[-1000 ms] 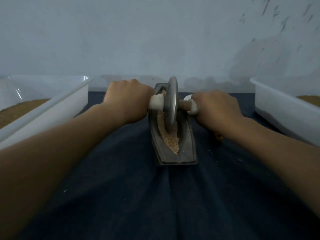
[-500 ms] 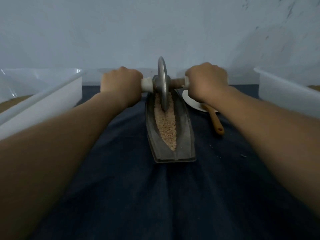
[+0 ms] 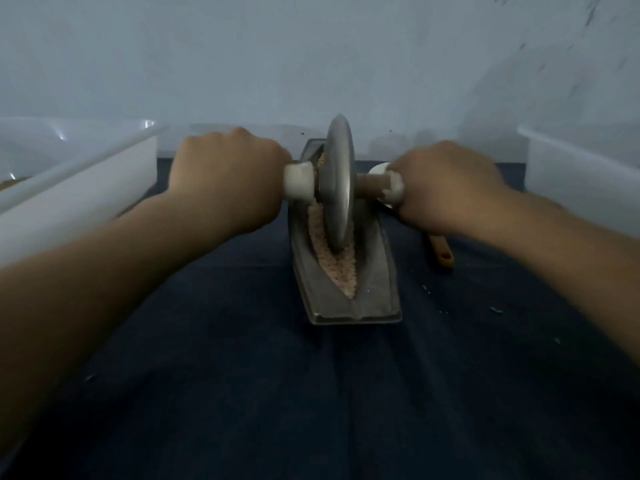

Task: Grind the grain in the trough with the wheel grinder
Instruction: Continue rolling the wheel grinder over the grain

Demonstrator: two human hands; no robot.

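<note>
Back from the 12 o'clock end, the grey metal disc wheel grinder now stands midway in the dark boat-shaped metal trough, on the pale grain. My left hand at its 9 o'clock and right hand at 3 o'clock clench its white handles.

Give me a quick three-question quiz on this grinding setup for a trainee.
1. True or false: the left hand and right hand each grip a handle of the wheel.
2. Where does the wheel's rim rest? A) in the grain in the trough; B) in a white bin; C) in mid-air.
3. Fill in: the cloth under the trough is dark ____.
Key: 1 true; 2 A; 3 blue.
</note>
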